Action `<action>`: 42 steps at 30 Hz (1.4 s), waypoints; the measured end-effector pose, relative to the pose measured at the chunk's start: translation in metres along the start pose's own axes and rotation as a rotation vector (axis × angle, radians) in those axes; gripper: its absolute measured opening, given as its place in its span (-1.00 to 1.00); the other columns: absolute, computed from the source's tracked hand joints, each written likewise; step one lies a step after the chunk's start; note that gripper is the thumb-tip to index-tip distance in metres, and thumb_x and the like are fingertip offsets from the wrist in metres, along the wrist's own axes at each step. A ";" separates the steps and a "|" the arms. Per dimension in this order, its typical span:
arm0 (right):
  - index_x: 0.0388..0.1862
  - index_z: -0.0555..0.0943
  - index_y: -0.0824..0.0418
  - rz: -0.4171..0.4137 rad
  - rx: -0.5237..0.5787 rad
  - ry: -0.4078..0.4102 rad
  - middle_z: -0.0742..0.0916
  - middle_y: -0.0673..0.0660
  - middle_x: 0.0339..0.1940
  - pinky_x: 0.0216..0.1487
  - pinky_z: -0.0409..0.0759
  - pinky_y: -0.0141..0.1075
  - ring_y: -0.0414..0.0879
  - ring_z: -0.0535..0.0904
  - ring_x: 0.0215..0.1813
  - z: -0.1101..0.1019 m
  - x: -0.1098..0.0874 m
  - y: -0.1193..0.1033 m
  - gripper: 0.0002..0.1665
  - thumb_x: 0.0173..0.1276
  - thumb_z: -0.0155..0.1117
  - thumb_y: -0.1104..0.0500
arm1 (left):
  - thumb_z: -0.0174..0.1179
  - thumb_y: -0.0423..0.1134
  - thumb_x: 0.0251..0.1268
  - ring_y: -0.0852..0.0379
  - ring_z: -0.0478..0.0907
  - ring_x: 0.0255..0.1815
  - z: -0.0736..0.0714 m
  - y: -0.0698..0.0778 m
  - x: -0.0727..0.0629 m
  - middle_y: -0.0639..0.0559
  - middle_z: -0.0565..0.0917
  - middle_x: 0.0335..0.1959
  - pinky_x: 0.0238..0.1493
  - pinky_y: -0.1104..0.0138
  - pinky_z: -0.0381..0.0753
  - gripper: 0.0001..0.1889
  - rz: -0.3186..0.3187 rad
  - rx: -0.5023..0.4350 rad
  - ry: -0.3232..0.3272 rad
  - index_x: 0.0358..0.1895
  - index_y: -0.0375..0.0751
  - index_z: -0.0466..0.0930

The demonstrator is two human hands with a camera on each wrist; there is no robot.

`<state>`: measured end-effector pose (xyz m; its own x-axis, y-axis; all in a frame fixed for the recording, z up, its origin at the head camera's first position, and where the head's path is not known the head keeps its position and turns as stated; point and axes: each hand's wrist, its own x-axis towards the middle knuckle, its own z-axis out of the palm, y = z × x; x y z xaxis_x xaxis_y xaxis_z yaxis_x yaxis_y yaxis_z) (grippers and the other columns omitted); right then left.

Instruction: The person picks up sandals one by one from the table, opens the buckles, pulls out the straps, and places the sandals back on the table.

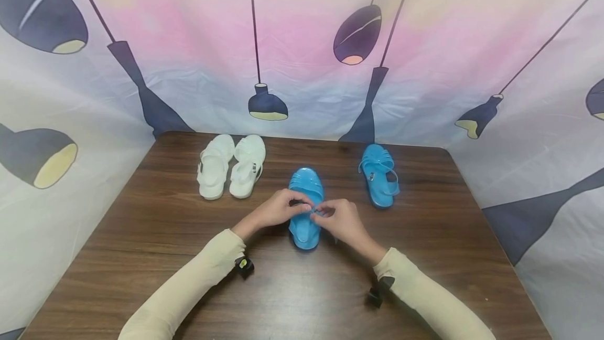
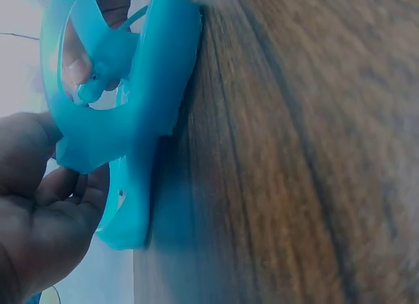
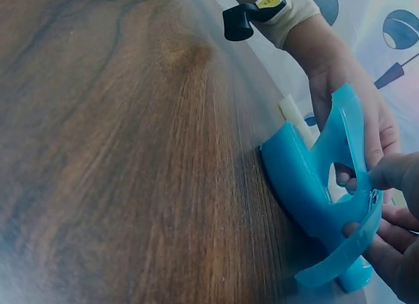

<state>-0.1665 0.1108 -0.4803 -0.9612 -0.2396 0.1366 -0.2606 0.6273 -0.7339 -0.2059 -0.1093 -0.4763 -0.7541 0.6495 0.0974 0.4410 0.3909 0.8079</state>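
Note:
A blue sandal point(image 1: 304, 232) stands on the table in front of me, its toe pointing away. My left hand point(image 1: 278, 208) comes in from the left and pinches the sandal's ankle strap point(image 2: 98, 135). From the other side my right hand point(image 1: 343, 220) grips the strap between thumb and fingers, beside a small metal buckle point(image 3: 374, 196). Both hands' fingertips nearly meet over the sandal's opening. A loose strap end point(image 3: 327, 268) sticks out past the right fingers in the right wrist view.
Another blue sandal point(image 1: 380, 188) stands farther back on the right. Two white sandals, a left one point(image 1: 212, 172) and a right one point(image 1: 243, 177), stand side by side at the back left. A printed cloth point(image 1: 302, 41) hangs behind the brown wooden table point(image 1: 302, 298).

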 end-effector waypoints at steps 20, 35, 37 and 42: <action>-0.19 0.80 0.14 0.047 0.012 -0.005 0.82 -0.01 -0.30 -0.23 0.73 -0.30 -0.23 0.71 -0.28 0.002 -0.002 0.000 -0.76 0.22 0.57 0.07 | 0.17 -0.25 0.54 0.13 0.64 0.09 0.003 0.005 -0.002 0.04 0.76 -0.01 0.14 0.19 0.64 -0.82 -0.076 0.036 0.090 0.02 -0.15 0.73; -0.19 0.81 0.12 0.043 0.041 0.010 0.82 -0.04 -0.33 -0.27 0.71 -0.35 -0.26 0.71 -0.31 0.002 -0.002 0.001 -0.78 0.22 0.57 0.07 | 0.29 -0.18 0.45 0.29 0.67 -0.07 0.007 0.000 0.005 0.17 0.79 -0.13 0.01 0.33 0.66 -0.85 -0.037 0.010 0.060 -0.05 -0.05 0.79; -0.19 0.81 0.12 0.048 0.048 0.015 0.82 -0.03 -0.33 -0.28 0.71 -0.35 -0.26 0.72 -0.31 0.002 -0.002 0.002 -0.78 0.22 0.57 0.08 | 0.28 -0.19 0.46 0.30 0.64 -0.19 0.005 0.000 0.005 0.14 0.79 -0.10 -0.08 0.35 0.65 -0.84 -0.046 0.035 0.079 -0.03 -0.07 0.79; -0.20 0.81 0.12 0.050 0.062 0.019 0.82 -0.04 -0.35 -0.31 0.71 -0.35 -0.25 0.71 -0.33 0.001 -0.004 0.006 -0.79 0.22 0.57 0.07 | 0.29 -0.19 0.45 0.25 0.57 -0.33 -0.007 0.000 0.000 0.05 0.78 -0.03 -0.18 0.34 0.64 -0.81 -0.081 0.068 0.140 0.01 -0.13 0.77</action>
<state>-0.1644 0.1148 -0.4853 -0.9747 -0.1944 0.1105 -0.2063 0.5912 -0.7797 -0.2093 -0.1135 -0.4722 -0.8468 0.5187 0.1174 0.4043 0.4845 0.7758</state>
